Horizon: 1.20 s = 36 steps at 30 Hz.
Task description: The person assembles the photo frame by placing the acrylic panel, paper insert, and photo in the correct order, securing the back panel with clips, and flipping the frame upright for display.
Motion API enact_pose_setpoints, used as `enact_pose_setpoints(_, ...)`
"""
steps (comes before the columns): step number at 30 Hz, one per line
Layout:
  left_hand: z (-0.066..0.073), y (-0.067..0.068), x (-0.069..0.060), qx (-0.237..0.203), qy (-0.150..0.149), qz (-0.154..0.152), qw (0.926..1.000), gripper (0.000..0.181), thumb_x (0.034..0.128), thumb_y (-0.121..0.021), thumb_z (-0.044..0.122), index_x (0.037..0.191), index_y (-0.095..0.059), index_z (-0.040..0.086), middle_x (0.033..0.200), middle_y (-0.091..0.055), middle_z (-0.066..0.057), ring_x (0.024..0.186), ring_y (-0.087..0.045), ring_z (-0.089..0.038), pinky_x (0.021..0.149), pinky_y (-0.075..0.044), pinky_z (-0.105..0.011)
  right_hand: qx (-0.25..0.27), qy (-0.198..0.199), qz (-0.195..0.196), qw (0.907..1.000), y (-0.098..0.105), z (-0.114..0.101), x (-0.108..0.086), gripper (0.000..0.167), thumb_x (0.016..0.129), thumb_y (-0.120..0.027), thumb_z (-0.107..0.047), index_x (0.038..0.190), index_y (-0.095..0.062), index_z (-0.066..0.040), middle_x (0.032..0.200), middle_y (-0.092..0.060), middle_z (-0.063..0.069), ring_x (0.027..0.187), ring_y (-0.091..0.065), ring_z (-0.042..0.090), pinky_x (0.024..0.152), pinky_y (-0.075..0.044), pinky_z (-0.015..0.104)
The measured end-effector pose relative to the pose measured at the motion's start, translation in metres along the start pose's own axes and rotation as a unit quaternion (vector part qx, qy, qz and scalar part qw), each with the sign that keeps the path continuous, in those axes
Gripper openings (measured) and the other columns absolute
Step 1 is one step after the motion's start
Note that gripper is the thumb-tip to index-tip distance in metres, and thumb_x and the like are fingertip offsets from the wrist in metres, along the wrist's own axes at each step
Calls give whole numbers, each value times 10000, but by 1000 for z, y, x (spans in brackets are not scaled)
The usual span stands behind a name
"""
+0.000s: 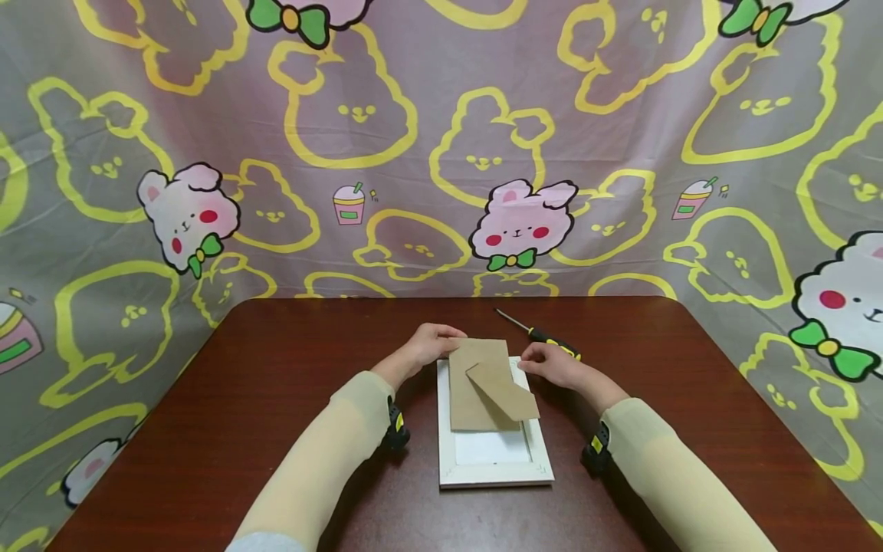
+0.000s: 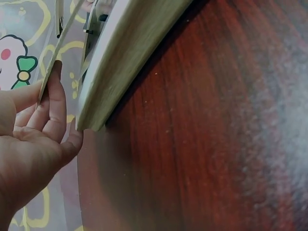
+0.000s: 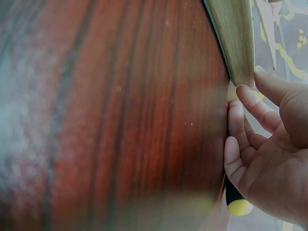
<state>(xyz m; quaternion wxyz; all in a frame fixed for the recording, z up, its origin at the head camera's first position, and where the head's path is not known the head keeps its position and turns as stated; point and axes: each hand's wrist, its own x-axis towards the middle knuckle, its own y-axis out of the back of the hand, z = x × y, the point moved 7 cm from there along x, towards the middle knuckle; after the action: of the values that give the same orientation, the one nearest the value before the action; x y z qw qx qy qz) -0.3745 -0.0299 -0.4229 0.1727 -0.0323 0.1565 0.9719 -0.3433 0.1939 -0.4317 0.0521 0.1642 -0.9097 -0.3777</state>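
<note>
A white picture frame (image 1: 497, 476) lies on the table, its inner opening partly showing at the near end. Over its far part is a brown backing board (image 1: 466, 399), tilted up off the frame, with its easel leg (image 1: 507, 395) swung out to the right. My left hand (image 1: 431, 343) pinches the board's far left corner between thumb and fingers; the left wrist view shows the board (image 2: 53, 60) edge-on there. At the frame's far right corner, my right hand (image 1: 555, 365) pinches the wooden rim (image 3: 234, 41) between thumb and index finger, the other fingers loosely bent.
Behind my right hand a black and yellow screwdriver (image 1: 513, 320) lies on the dark red-brown table (image 1: 290, 368), its tip pointing to the far left. A patterned curtain (image 1: 414, 184) hangs around the table's back and sides.
</note>
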Motion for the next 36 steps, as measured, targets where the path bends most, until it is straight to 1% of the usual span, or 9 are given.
enact_pose_setpoints(3, -1, -1, 0, 1, -83, -84, 9999, 220, 965, -598, 88, 1146, -683, -3, 1056, -693, -101, 919, -637, -170, 811, -504, -315, 68, 243, 1, 9997, 1, -1, -2, 221, 947, -649, -260, 946, -624, -40, 779, -549, 46, 715, -488, 189, 659, -388, 323)
enact_pose_setpoints(4, -1, -2, -1, -18, -101, -114, 9999, 221, 967, -595, 89, 1149, -681, -3, 1055, -692, -100, 917, -635, -168, 806, -501, -312, 95, 400, 8, 9992, 2, -3, -3, 235, 947, -649, -284, 932, -622, -51, 757, -541, 35, 691, -485, 179, 640, -383, 312)
enact_pose_setpoints(7, -1, -3, -3, -51, -166, -143, 9997, 226, 972, -584, 83, 1160, -669, -9, 1054, -693, -101, 911, -630, -157, 789, -498, -303, 193, 519, -29, 9985, 2, -4, -4, 261, 941, -651, -322, 920, -619, -64, 719, -533, 22, 657, -486, 165, 626, -386, 313)
enact_pose_setpoints(12, -2, -4, -5, -240, -229, -110, 9994, 232, 975, -569, 60, 1177, -651, -22, 1051, -701, -119, 882, -632, -133, 756, -487, -276, 95, 145, -2, 9998, 0, -1, -1, 176, 951, -638, -209, 945, -622, -34, 718, -535, 25, 662, -489, 169, 650, -392, 328)
enact_pose_setpoints(15, -4, -5, -5, -342, -240, -59, 9991, 231, 974, -569, 57, 1174, -649, -26, 1050, -702, -116, 875, -628, -124, 755, -474, -259, -17, 17, 41, 10000, 0, 1, 0, 155, 955, -634, -181, 957, -623, -27, 731, -532, 22, 668, -483, 165, 650, -389, 321)
enact_pose_setpoints(22, -6, -6, -5, -435, -278, 15, 9987, 230, 972, -568, 60, 1168, -652, -27, 1061, -698, -114, 891, -620, -128, 774, -461, -255, -74, -66, 67, 9999, -1, 1, 0, 143, 956, -636, -179, 956, -629, -36, 783, -549, 28, 726, -488, 179, 678, -392, 320)
enact_pose_setpoints(26, -8, -6, -7, -494, -277, 19, 9984, 230, 963, -586, 61, 1166, -654, -25, 1060, -702, -121, 886, -630, -127, 772, -470, -257, -36, -139, 36, 9999, -1, 2, 0, 150, 961, -629, -188, 970, -627, -39, 776, -546, 33, 715, -488, 181, 668, -390, 325)
enact_pose_setpoints(32, -10, -6, -10, -531, -278, 61, 9982, 233, 963, -601, 89, 1168, -661, -4, 1069, -701, -108, 957, -635, -146, 851, -468, -288, -67, -136, 37, 9999, -1, 4, 1, 161, 964, -626, -196, 983, -624, -36, 762, -536, 32, 688, -479, 174, 650, -383, 323)
enact_pose_setpoints(36, -11, -6, -9, -635, -304, 77, 9975, 241, 969, -594, 90, 1182, -655, -4, 1089, -693, -105, 974, -634, -157, 859, -476, -302, -103, -96, 56, 9999, -1, 2, 0, 158, 963, -626, -193, 977, -626, -35, 783, -544, 34, 711, -483, 184, 661, -386, 326)
